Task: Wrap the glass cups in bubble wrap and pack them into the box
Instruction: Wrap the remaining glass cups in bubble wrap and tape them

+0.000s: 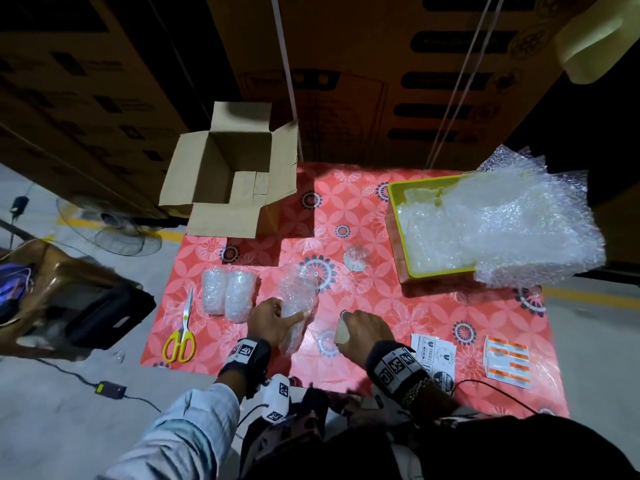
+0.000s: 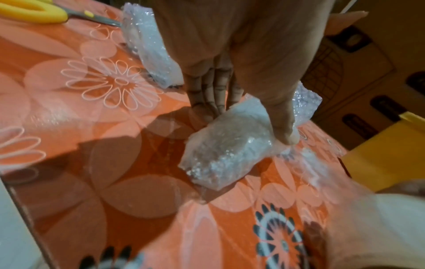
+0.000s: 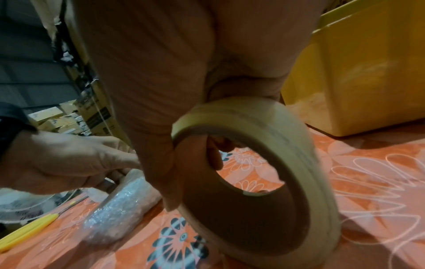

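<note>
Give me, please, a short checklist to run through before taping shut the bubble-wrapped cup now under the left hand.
1. Bundle pinned: left hand presses the wrapped cup on the table, thumb on top. Ok.
2. Tape ready: right hand grips the tape roll. Ok.
3. Free tape end pulled out: cannot tell.
4. Wrap closed around the cup: its far end looks loose and open. Not ok.
5. Scissors within reach, left of the two finished bundles. Ok.
6. Box open, with room inside. Ok.
</note>
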The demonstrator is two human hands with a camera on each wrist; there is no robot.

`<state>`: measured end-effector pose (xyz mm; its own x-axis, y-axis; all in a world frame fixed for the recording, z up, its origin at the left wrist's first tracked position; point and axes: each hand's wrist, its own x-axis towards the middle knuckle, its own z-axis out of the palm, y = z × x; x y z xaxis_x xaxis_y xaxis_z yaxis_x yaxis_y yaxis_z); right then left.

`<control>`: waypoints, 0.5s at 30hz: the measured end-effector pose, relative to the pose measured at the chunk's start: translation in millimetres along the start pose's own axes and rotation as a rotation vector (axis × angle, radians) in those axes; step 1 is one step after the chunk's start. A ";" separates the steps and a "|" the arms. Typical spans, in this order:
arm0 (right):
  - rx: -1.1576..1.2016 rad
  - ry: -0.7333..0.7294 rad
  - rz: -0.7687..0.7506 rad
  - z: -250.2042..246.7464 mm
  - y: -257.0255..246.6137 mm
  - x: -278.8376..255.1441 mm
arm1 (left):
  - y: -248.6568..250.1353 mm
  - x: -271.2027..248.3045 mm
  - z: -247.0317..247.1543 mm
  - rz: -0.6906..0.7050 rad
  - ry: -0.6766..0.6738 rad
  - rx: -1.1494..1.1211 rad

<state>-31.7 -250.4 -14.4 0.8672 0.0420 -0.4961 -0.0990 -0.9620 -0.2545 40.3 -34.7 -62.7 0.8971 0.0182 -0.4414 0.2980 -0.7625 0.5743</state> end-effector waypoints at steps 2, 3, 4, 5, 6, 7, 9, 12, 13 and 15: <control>-0.062 -0.036 0.013 -3.1 -3.5 0.1 | -2.6 3.3 -1.1 0.016 -0.017 0.044; -0.102 -0.050 0.023 -5.0 -5.8 0.6 | -2.9 5.2 -2.1 0.026 -0.022 0.052; -0.136 -0.065 0.034 -7.0 -8.2 1.2 | -2.7 6.7 -3.9 0.038 -0.030 0.047; -0.157 -0.075 0.043 -8.8 -10.5 1.5 | -1.7 7.0 -6.4 0.051 -0.037 0.039; -0.169 -0.078 0.048 -9.9 -12.4 1.9 | 1.0 6.3 -10.0 0.068 -0.049 0.031; -0.174 -0.076 0.050 -10.6 -14.0 2.3 | 2.1 5.3 -12.9 0.081 -0.061 0.024; -0.174 -0.068 0.048 -9.1 -14.4 1.7 | 2.8 1.3 -16.4 0.107 -0.086 0.003; -0.149 -0.037 0.027 -4.1 -9.1 1.0 | 0.3 -2.4 -16.0 0.134 -0.090 -0.016; -0.147 -0.023 0.019 -2.5 -6.4 0.2 | -1.6 -2.0 -14.3 0.135 -0.090 -0.011; -0.156 0.012 0.009 0.9 -1.5 -2.2 | -3.3 -1.2 -12.3 0.109 -0.088 0.004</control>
<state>-33.9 -248.9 -13.7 0.8726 0.0303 -0.4875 -0.0312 -0.9926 -0.1177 42.2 -24.3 -55.5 0.8918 -0.1214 -0.4359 0.1993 -0.7595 0.6192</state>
